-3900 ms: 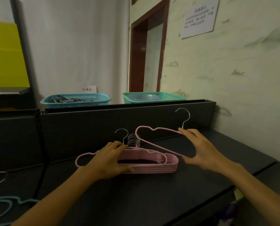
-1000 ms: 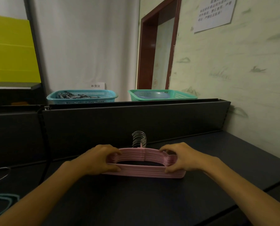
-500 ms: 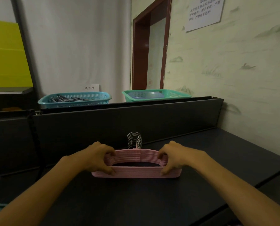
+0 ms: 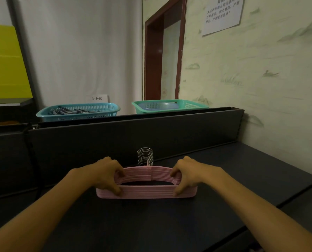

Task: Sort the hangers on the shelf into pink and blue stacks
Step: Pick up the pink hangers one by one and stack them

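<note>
My left hand and right hand each grip an end of a neat stack of pink hangers, which sits on the dark shelf before me. Its metal hooks bunch together at the back, pointing up.

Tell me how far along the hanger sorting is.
Done: the pink hangers sit in one even stack on the shelf, metal hooks lined up. In hand: the left hand and right hand grip its two ends, squaring it. Left: no blue stack is in view, so I can't confirm that half.
</note>
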